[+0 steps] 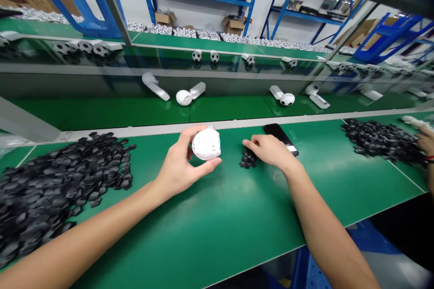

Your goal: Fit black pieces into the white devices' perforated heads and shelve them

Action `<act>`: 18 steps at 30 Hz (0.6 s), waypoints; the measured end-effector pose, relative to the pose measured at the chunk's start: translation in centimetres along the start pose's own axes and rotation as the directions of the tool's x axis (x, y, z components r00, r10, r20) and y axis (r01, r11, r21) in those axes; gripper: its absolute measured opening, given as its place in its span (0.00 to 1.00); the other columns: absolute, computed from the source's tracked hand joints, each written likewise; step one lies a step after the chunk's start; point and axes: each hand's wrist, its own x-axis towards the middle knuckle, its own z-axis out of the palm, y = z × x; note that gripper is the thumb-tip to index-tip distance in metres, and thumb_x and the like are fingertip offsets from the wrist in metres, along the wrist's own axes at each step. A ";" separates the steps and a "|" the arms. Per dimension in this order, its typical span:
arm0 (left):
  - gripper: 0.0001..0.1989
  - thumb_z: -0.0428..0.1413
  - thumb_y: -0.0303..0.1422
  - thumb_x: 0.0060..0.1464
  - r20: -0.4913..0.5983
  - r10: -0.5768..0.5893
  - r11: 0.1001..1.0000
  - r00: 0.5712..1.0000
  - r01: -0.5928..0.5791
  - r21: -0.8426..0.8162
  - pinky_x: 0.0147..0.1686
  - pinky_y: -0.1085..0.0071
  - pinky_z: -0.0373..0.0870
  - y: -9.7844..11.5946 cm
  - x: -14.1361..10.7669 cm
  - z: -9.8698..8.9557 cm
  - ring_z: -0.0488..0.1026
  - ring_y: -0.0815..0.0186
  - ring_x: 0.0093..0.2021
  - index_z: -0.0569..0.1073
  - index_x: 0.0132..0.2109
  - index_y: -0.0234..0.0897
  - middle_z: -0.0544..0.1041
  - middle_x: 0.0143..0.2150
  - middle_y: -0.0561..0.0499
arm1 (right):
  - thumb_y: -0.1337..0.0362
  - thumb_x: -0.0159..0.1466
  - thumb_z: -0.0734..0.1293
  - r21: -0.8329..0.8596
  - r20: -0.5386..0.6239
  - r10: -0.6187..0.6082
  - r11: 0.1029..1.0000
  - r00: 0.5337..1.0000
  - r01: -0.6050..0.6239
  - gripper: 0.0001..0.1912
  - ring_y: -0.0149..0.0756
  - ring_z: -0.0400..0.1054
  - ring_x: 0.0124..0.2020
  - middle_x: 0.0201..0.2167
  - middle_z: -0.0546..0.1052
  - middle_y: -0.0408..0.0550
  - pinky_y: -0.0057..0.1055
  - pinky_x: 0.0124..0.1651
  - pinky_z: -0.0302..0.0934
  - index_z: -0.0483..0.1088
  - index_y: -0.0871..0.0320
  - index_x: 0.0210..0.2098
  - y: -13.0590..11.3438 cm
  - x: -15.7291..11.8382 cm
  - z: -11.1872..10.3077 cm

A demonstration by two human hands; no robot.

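Note:
My left hand (pixel 179 162) grips a white round plastic housing (pixel 206 144) between thumb and fingers, above the green work table (pixel 217 235). Slots and small holes mark its surface. To the right, my right hand (pixel 267 149) rests with bent fingers at a small heap of black plastic pieces (pixel 247 158). Its fingertips are closed together, and whatever they may pinch is too small to make out. A black phone (pixel 281 137) lies just behind that hand, partly covered by it.
A large pile of black pentagonal pieces (pixel 68 185) spreads at left, another black pile (pixel 383 142) at right. Beside that, a co-worker's hand (pixel 426 140) reaches in. Beyond the white rail (pixel 237 123), white units with round heads (pixel 184 97) lie on a green belt (pixel 233 110).

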 end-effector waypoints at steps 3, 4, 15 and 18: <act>0.35 0.71 0.44 0.52 0.047 -0.065 0.997 0.997 0.066 -0.025 0.36 0.73 0.70 -0.7 -0.3 0.6 0.76 0.60 0.47 0.67 0.63 0.45 0.74 0.60 0.45 | 0.48 0.73 0.63 -0.023 0.052 -0.042 0.999 0.998 0.043 0.24 0.38 0.67 0.30 0.31 0.78 0.48 0.33 0.32 0.50 0.67 0.55 0.25 0.1 0.4 0.5; 0.35 0.71 0.44 0.52 0.066 -0.106 0.993 0.992 0.109 -0.054 0.36 0.73 0.70 -0.7 -0.4 0.7 0.76 0.61 0.45 0.67 0.63 0.45 0.75 0.58 0.46 | 0.51 0.73 0.62 -0.026 0.049 -0.051 0.998 0.997 0.052 0.23 0.38 0.68 0.30 0.31 0.78 0.49 0.33 0.32 0.50 0.66 0.55 0.24 0.2 0.5 0.6; 0.36 0.67 0.41 0.57 0.198 -0.254 0.872 0.947 0.313 -0.376 0.41 0.70 0.70 -1.6 -1.0 2.1 0.74 0.63 0.42 0.62 0.69 0.50 0.74 0.55 0.48 | 0.55 0.78 0.58 0.358 0.003 -0.279 0.897 0.960 0.260 0.18 0.37 0.73 0.39 0.39 0.81 0.46 0.31 0.43 0.62 0.74 0.55 0.40 -2.8 -0.7 0.3; 0.34 0.66 0.40 0.58 0.216 -0.242 0.880 0.946 0.307 -0.363 0.38 0.72 0.68 -2.1 -1.1 2.3 0.70 0.66 0.38 0.62 0.67 0.48 0.74 0.49 0.50 | 0.51 0.76 0.62 0.575 0.036 -0.397 0.759 0.917 0.306 0.19 0.34 0.70 0.32 0.35 0.78 0.44 0.30 0.37 0.63 0.74 0.55 0.36 -4.8 -2.2 0.6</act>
